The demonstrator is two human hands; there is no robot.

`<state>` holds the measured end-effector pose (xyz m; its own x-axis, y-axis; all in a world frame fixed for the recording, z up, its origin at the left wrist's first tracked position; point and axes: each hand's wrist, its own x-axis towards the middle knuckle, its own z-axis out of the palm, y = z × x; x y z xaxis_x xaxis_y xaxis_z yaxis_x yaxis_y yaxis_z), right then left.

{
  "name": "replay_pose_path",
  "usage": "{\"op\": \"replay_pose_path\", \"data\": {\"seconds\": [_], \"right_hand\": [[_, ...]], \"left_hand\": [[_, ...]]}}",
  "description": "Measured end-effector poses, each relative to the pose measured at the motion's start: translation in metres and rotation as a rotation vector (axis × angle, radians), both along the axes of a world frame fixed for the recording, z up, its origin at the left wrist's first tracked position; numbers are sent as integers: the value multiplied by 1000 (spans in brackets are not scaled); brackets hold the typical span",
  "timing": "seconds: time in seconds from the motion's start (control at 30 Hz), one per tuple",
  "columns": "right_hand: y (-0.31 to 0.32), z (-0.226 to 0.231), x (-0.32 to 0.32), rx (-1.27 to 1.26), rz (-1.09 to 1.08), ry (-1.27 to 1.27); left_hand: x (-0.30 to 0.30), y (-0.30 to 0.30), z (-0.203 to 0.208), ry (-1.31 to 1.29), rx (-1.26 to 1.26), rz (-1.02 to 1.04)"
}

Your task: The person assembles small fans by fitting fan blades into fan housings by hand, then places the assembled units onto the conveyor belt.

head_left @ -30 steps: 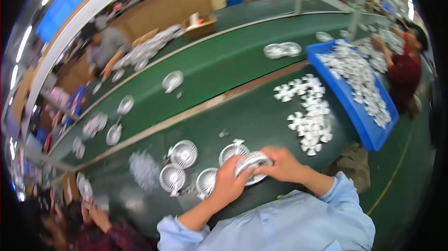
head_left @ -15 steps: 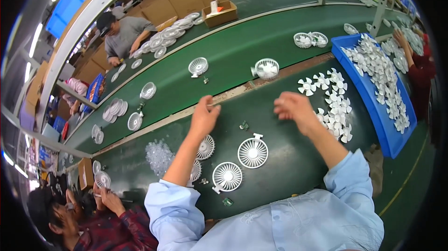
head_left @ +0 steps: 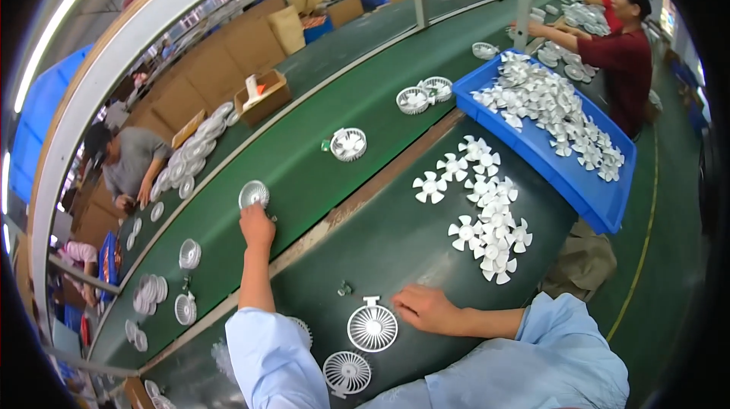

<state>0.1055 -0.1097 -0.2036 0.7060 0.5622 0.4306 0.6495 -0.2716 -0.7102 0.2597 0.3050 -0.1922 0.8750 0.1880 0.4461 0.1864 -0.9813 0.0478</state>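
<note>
Reaching out over the green belt, my left hand (head_left: 257,228) has its fingers on the near rim of a white fan housing (head_left: 253,194). Its fingertips are partly hidden there. My right hand (head_left: 427,309) rests low over the dark worktable, fingers curled together; whatever they may hold is hidden. Just left of it lies a round white fan grille (head_left: 372,327) with a small tab on top. A second grille (head_left: 347,372) is nearer to me, and a small circuit board (head_left: 344,288) lies beyond the first. White fan blades (head_left: 494,219) are heaped right of centre.
A blue tray (head_left: 601,215) full of fan blades stands at the right. More housings with blades (head_left: 348,144) sit along the belt (head_left: 304,181). Across it, a person in grey (head_left: 129,166) works beside stacked white discs; another in dark red (head_left: 620,67) works at far right.
The view has swung to the right. My left hand has moved out to a fan housing on the belt. My right hand has come down beside the grille, its fingers curled.
</note>
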Motion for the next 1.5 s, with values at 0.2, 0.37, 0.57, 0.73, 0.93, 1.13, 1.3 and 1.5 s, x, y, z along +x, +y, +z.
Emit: {"op": "replay_pose_path", "data": {"seconds": [0.2,0.37,0.57,0.73,0.93,1.13,1.3,1.5], "right_hand": [[-6,3,-3,3,-23,77],[-35,37,43,-166,100,-65],[-47,51,158,-502,-289,-473],[-35,14,186,-706,-315,-346],[-41,53,151,-548,-245,-429],[-80,86,69,405,65,625],[-101,74,29,914,-50,1225],[-80,52,8,160,-150,809]], "left_hand": [[-7,-67,33,-44,-51,-87],[-67,-162,67,83,-83,-586],[-126,-202,88,426,-285,-769],[-119,-222,60,86,-363,-387],[-97,-203,24,342,-407,-206],[-138,-188,65,45,-1407,-101],[-208,-211,120,-40,-1951,-232],[-251,-241,127,-12,-2130,-351]]}}
